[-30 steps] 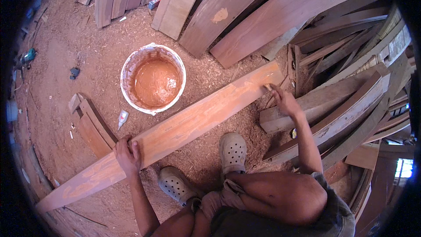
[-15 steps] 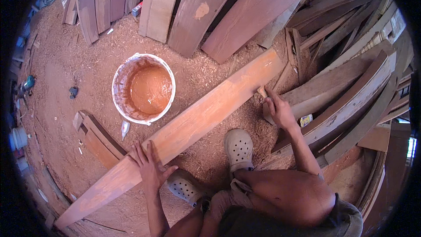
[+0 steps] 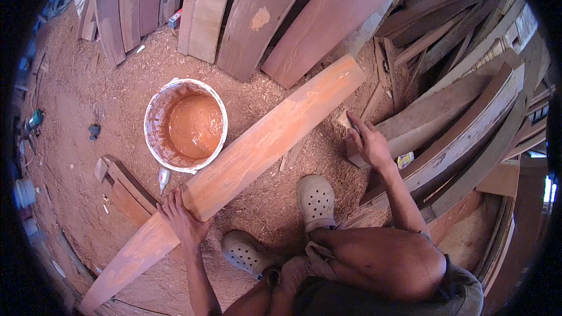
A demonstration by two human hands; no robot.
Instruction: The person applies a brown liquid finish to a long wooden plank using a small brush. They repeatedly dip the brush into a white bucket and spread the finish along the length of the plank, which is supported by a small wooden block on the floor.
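A long wooden plank (image 3: 257, 149), smeared with orange paste, slants from lower left to upper right in front of me. My left hand (image 3: 184, 221) is wrapped over its lower part, fingers across the top face. My right hand (image 3: 371, 143) holds a small putty knife (image 3: 344, 119) with orange paste on its blade, just off the plank's right edge. Left of the plank stands a white bucket (image 3: 150, 140) with wet orange paste inside. Beside the bucket lies a small white bottle (image 3: 164, 178).
Several curved boards (image 3: 246, 29) lean in a row at the far side. More timber (image 3: 445, 105) is piled on the right, next to a small yellow-labelled can (image 3: 405, 160). Short wood pieces (image 3: 126, 193) lie under the plank. Sawdust covers the floor around my clogs (image 3: 316, 202).
My right hand has drawn the putty knife off the plank's edge. The left hand has shifted down-left and closed around the plank, which has turned slightly.
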